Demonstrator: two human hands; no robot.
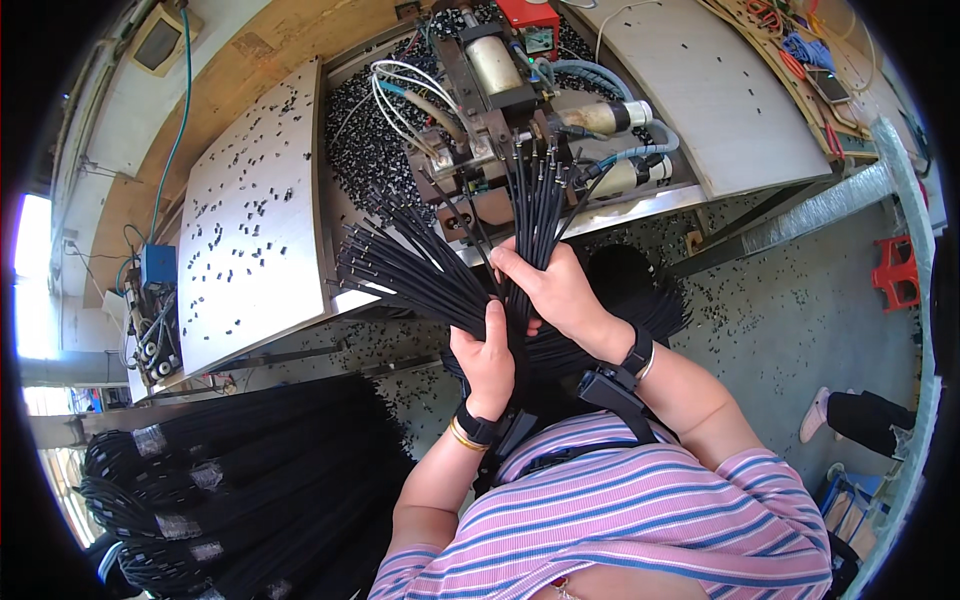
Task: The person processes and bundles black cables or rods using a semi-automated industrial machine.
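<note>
My left hand [484, 366] is closed round a fanned bundle of thin black cables [405, 268], whose small light tips spread up and to the left. My right hand [558, 292] grips a second, more upright bunch of black cables [538, 205], thumb pressed across it. Both bunches meet between the hands, and one cable slants between them. Just beyond the tips sits a machine [485, 130] with metal cylinders, hoses and a clamp-like block. Lower parts of the cables are hidden behind the hands.
Small black scraps litter the bench's left panel [225, 250] and the floor [745, 320]. Tied black cable bundles [250, 480] lie at lower left, and another black heap [630, 290] sits under the bench. A red stool [895, 272] and another person's leg [870, 425] are at right.
</note>
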